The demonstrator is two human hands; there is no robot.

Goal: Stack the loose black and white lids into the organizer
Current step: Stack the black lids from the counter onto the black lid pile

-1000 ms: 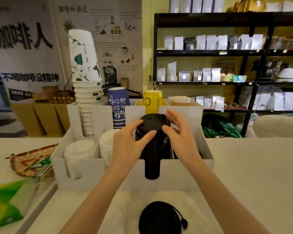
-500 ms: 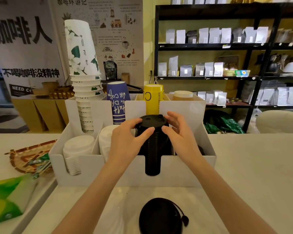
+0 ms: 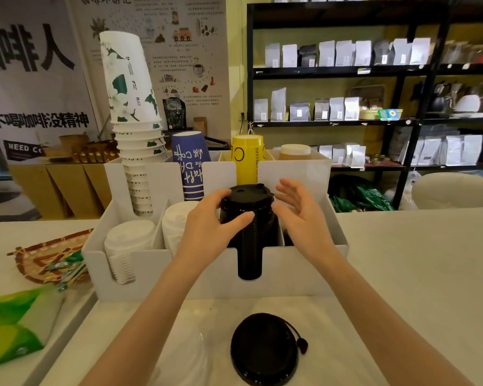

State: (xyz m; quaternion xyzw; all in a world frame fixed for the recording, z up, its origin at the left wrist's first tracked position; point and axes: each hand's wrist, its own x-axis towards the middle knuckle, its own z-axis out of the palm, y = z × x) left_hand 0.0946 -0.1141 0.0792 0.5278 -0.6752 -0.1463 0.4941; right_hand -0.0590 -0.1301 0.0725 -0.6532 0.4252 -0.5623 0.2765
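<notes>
Gripping the black lid stack (image 3: 247, 215) with only your left hand (image 3: 207, 232), you're holding your right hand (image 3: 299, 215) open beside it. It's standing tall in the organizer (image 3: 304, 271); an uneven push is risking a topple.

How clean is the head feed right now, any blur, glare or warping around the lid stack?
Head view: black lid stack sharp; right hand slightly motion-blurred; shelving bows from wide-angle distortion; soft glare on the organizer back wall.

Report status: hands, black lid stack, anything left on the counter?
Left hand on black lid stack in organizer. Right hand open, just off it. Loose black lid on counter. Nothing in the way.
</notes>
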